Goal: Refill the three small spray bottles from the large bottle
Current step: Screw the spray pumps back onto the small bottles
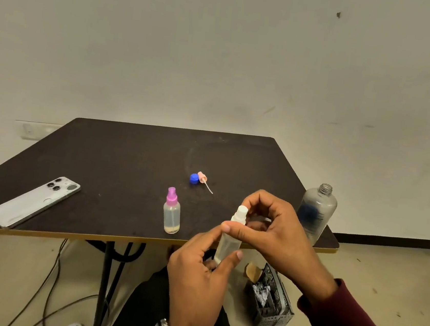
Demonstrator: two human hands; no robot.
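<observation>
We are holding one slim clear spray bottle [229, 241] out over the near edge of the dark counter [128, 158], left hand [199, 276] gripping its lower body, thumb and fingers curled round it. Our right hand [268, 225] is pinching its white spray top [242, 211]. We are counting two small bottles in sight: this one, and one with a pink sprayer [172, 213] standing upright on the counter, just left of our hands. One large clear bottle [315, 213] is standing uncapped at the counter's right edge. One blue cap [194, 179] and one loose peach sprayer head [202, 177] are lying touching, farther back. One phone [34, 201] is lying face down at left.
</observation>
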